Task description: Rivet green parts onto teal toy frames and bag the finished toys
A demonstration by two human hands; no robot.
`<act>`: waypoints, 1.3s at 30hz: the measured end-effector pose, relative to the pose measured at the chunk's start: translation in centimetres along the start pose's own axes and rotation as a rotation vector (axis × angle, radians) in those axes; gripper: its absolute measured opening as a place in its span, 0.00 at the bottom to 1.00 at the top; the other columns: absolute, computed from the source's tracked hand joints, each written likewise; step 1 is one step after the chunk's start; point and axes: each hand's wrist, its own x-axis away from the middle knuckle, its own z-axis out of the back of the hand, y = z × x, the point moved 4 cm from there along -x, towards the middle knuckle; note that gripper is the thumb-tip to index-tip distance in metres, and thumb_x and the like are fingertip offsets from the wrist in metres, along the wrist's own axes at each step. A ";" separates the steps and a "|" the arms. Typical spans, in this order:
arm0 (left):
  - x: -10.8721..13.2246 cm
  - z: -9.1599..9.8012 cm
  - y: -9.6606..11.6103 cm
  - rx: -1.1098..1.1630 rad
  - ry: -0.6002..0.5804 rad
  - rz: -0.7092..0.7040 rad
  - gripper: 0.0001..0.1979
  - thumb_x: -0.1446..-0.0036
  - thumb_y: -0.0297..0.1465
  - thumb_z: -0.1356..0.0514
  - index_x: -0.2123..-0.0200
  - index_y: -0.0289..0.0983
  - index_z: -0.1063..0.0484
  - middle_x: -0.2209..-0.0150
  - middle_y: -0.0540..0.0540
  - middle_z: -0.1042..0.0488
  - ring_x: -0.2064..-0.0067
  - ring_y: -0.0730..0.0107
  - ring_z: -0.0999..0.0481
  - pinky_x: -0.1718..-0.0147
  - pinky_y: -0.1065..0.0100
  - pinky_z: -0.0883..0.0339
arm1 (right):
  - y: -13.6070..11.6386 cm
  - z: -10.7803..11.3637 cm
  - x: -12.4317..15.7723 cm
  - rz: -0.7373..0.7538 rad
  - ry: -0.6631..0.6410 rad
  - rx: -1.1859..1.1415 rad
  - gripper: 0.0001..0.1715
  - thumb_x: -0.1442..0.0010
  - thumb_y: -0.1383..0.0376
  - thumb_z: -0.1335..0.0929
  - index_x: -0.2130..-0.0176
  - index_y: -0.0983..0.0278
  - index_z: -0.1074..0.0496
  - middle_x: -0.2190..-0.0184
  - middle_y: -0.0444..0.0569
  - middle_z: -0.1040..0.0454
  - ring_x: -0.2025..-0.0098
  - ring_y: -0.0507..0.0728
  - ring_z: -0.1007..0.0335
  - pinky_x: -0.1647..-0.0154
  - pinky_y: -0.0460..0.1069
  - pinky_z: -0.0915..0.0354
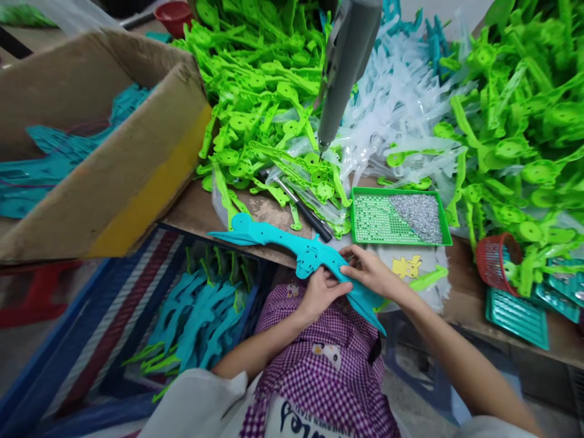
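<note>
A long turquoise plastic part [283, 238], curved like a toy bow with a round hub near its middle, lies slantwise at the table's front edge above my lap. My left hand [317, 293] grips it from below, just right of the hub. My right hand [376, 272] has its fingers on the part's right arm, thumb and fingertips closed against it. What the fingertips may hold besides the part is hidden. A lime-green plastic piece [429, 278] lies past my right wrist. Behind the part rests a black-handled tool [314, 220].
A grey electric screwdriver [342, 73] hangs over the table, tip down. A green tray [400, 242] holds small silvery screws. Lime-green parts [255, 79] are heaped behind. A cardboard box [150, 146] and a blue crate [104, 365] with turquoise pieces stand left; a red basket [490, 264] stands right.
</note>
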 end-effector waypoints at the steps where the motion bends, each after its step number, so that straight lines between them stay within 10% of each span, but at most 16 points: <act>1: 0.0 0.0 0.1 0.011 0.008 -0.008 0.27 0.58 0.32 0.27 0.55 0.34 0.33 0.54 0.40 0.22 0.56 0.59 0.21 0.57 0.61 0.26 | -0.3 0.1 0.8 0.008 0.053 -0.010 0.17 0.38 0.59 0.33 0.51 0.61 0.34 0.54 0.51 0.27 0.57 0.57 0.29 0.54 0.55 0.32; 11: 0.0 -0.7 0.8 0.010 0.131 -0.114 0.15 0.57 0.31 0.29 0.67 0.34 0.28 0.67 0.49 0.23 0.64 0.68 0.25 0.58 0.65 0.30 | -9.7 4.3 8.4 0.226 1.085 -0.230 0.11 0.35 0.60 0.37 0.55 0.55 0.29 0.60 0.48 0.25 0.61 0.56 0.26 0.59 0.55 0.28; 16: -0.1 -0.9 0.9 0.045 0.189 -0.114 0.15 0.57 0.31 0.28 0.68 0.35 0.29 0.68 0.50 0.24 0.66 0.70 0.26 0.60 0.66 0.31 | -5.9 4.4 7.1 0.108 0.920 -0.258 0.11 0.37 0.59 0.34 0.54 0.56 0.29 0.58 0.49 0.24 0.57 0.57 0.26 0.54 0.56 0.28; 21: -0.4 -0.7 0.6 0.047 0.218 -0.100 0.17 0.60 0.33 0.27 0.69 0.35 0.30 0.70 0.50 0.25 0.68 0.71 0.27 0.62 0.66 0.31 | -7.5 10.4 3.7 0.468 1.196 -0.013 0.27 0.39 0.51 0.35 0.42 0.53 0.39 0.42 0.51 0.36 0.40 0.62 0.37 0.38 0.63 0.41; 25: -0.3 -0.3 0.6 0.054 0.187 -0.080 0.17 0.59 0.34 0.28 0.68 0.35 0.29 0.69 0.49 0.24 0.67 0.70 0.26 0.62 0.66 0.31 | -8.7 12.8 -2.4 0.541 0.835 0.006 0.25 0.38 0.49 0.36 0.44 0.54 0.38 0.52 0.48 0.29 0.48 0.58 0.30 0.49 0.59 0.31; 29: -0.1 0.1 0.6 0.048 0.050 -0.033 0.17 0.60 0.33 0.27 0.67 0.34 0.26 0.66 0.47 0.22 0.63 0.66 0.24 0.55 0.62 0.31 | -7.3 12.4 -4.1 0.469 0.851 -0.006 0.27 0.44 0.51 0.30 0.48 0.56 0.37 0.58 0.45 0.28 0.57 0.55 0.28 0.57 0.54 0.28; 34: 0.1 0.4 0.5 0.055 -0.015 0.028 0.19 0.62 0.35 0.25 0.66 0.35 0.25 0.64 0.46 0.21 0.57 0.61 0.23 0.46 0.56 0.35 | -7.7 11.5 -1.2 0.416 0.846 0.045 0.27 0.42 0.54 0.31 0.46 0.56 0.38 0.54 0.48 0.28 0.53 0.56 0.28 0.53 0.55 0.28; 39: 0.4 -0.2 0.3 -0.026 -0.140 0.065 0.22 0.61 0.39 0.26 0.63 0.36 0.25 0.63 0.44 0.20 0.56 0.56 0.21 0.48 0.54 0.33 | -9.7 10.9 7.9 0.365 1.062 -0.009 0.23 0.40 0.61 0.31 0.46 0.52 0.35 0.47 0.47 0.31 0.47 0.59 0.29 0.43 0.61 0.33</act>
